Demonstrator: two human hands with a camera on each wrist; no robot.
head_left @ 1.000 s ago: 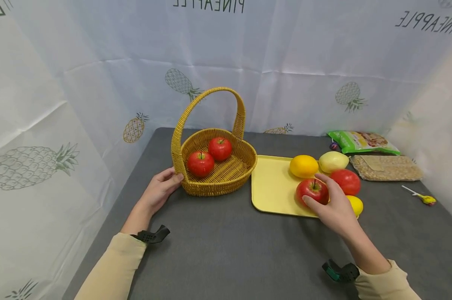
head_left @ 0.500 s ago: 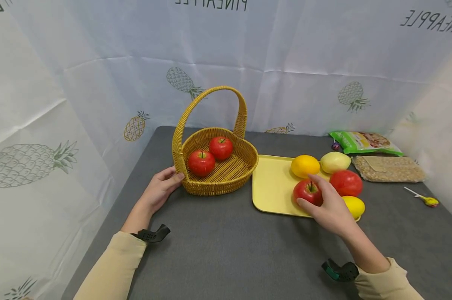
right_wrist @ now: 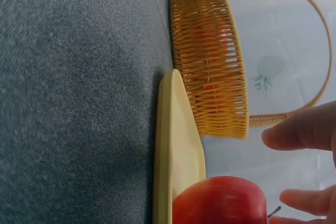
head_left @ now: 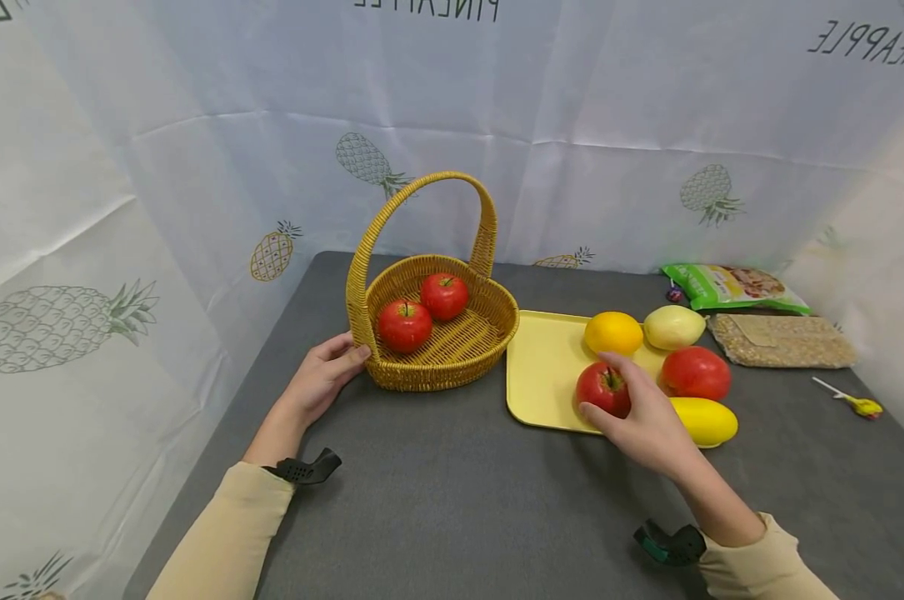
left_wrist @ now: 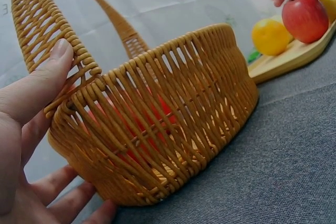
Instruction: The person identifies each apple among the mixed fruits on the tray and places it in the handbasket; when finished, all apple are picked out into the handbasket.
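Note:
My left hand (head_left: 322,379) holds the near left end of a woven basket (head_left: 422,379). In the left wrist view its thumb lies on the base of the handle, with the other fingers spread behind the wall. Two red apples (head_left: 404,326) sit inside the basket. Over another apple (head_left: 600,388), on a yellow tray (head_left: 537,367), is my right hand (head_left: 650,425). In the right wrist view its thumb stands apart from this apple (right_wrist: 223,203) and the fingers are fairly straight near the stem. Contact on the apple's far side is hidden.
An orange (head_left: 613,333), a pale yellow fruit (head_left: 674,327), a rounded red fruit (head_left: 696,372) and an oblong yellow fruit (head_left: 710,421) crowd the tray's right side. Beyond lie a green packet (head_left: 729,286), a bag of grains (head_left: 789,340) and a yellow lollipop (head_left: 864,407).
My right hand and the apple under it have moved left across the tray, away from the red fruit. More of the oblong yellow fruit shows. The left hand and basket stay in place.

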